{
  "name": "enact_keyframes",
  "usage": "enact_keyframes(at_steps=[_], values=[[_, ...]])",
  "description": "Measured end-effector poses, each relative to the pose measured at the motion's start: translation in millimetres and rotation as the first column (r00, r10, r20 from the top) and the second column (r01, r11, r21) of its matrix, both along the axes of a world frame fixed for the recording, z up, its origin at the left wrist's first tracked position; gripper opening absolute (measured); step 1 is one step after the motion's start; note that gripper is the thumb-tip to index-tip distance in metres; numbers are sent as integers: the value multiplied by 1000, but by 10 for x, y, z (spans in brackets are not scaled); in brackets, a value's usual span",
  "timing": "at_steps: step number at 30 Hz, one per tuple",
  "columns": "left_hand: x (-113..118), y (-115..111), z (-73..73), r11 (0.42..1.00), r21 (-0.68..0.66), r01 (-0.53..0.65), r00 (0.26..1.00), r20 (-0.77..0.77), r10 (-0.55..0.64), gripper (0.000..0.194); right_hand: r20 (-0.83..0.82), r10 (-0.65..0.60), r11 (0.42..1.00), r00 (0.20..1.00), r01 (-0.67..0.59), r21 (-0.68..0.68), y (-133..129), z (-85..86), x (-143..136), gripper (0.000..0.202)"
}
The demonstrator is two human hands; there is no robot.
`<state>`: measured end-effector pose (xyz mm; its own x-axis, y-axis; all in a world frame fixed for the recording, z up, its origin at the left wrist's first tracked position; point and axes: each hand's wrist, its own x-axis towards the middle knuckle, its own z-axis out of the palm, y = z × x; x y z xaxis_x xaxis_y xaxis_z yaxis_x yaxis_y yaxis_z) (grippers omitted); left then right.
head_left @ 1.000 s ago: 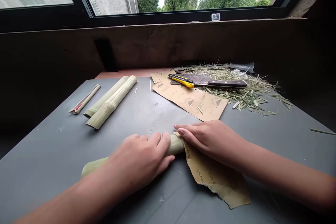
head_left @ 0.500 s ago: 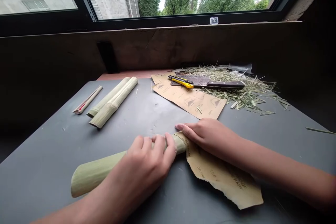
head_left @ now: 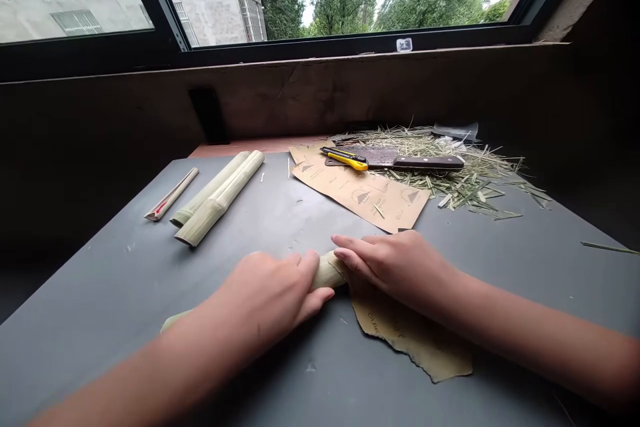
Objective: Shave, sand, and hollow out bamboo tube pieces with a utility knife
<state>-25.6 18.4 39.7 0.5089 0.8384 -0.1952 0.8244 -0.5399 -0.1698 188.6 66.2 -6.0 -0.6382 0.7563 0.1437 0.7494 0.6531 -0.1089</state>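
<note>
A pale green split bamboo piece point(head_left: 328, 271) lies across the front of the table, mostly covered by my left hand and forearm. My left hand point(head_left: 273, 283) is closed around it from above, thumb on the near side. Just to the right, my right hand point(head_left: 383, 260) presses a sheet of brown sandpaper point(head_left: 415, 343) over the bamboo's far end, fingers wrapped over it. The sheet's printed back faces up and its torn edge hangs toward me. The bamboo's end under the paper is hidden.
Two split bamboo lengths point(head_left: 220, 203) and a thinner strip with a red mark point(head_left: 173, 195) lie at left. A sandpaper sheet point(head_left: 360, 193), yellow utility knife point(head_left: 347, 158), cleaver point(head_left: 425, 161) and pile of bamboo shavings point(head_left: 480, 177) sit at the back, below the window.
My left hand has turned, its thumb now showing on the near side, and its forearm covers more of the bamboo. The sandpaper's loose end has shifted slightly left.
</note>
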Motion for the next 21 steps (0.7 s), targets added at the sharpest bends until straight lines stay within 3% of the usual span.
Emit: enact_keyframes(at_steps=[2,4,6,9,11,14,17,19,21], values=[[82,-118,-78,956,260,133,984,-147,-97,26,17,-39,997,999,40,-65,31,77,-28,49],[141,-222,-130,874,425,235,963,-220,-153,27,35,-55,991,998,59,-120,65,163,-48,53],[165,-286,-156,823,493,283,952,-251,-177,33,59,-64,983,996,74,-169,92,235,-61,56],[136,-272,-164,808,506,300,950,-239,-203,34,98,-74,981,992,90,-173,80,281,-70,60],[86,-189,-136,870,424,253,966,-164,-201,23,116,-73,986,991,89,-138,27,267,-64,57],[-7,-3,-21,997,51,59,998,15,-60,28,122,-9,999,992,15,-49,-74,201,-36,47],[-71,138,96,953,-291,-86,978,160,137,44,107,59,996,993,-66,60,-108,124,-9,49],[-68,144,106,945,-316,-88,974,171,147,45,94,45,998,995,-49,48,-80,96,-10,48],[-24,65,54,987,-158,-19,996,83,33,35,86,10,1000,996,-9,-14,-33,97,-24,44]])
